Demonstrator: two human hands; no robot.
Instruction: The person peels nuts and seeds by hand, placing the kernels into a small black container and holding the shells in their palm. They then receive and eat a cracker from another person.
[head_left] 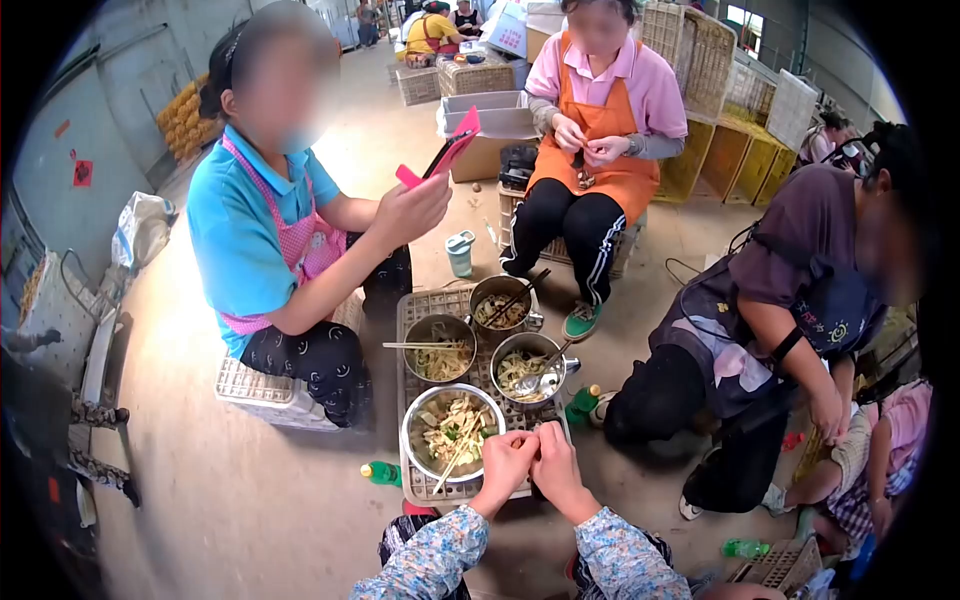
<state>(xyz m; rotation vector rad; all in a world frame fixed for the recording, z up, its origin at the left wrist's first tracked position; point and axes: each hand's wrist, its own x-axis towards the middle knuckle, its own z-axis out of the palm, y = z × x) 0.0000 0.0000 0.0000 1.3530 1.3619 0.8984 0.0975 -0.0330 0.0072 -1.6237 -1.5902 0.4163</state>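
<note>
My left hand and my right hand meet at the near right corner of a plastic crate serving as a low table. The fingers of both are closed in a pinch, and whatever lies between them is too small to make out. Just left of my left hand is a white-rimmed bowl of food with chopsticks in it. Beyond it stand three metal bowls of food: one at the left, one at the back and one at the right with a spoon.
A person in blue holds a pink-cased phone at the left. Someone in an orange apron sits opposite; another person bends at the right. Green bottles and a cup stand around the crate.
</note>
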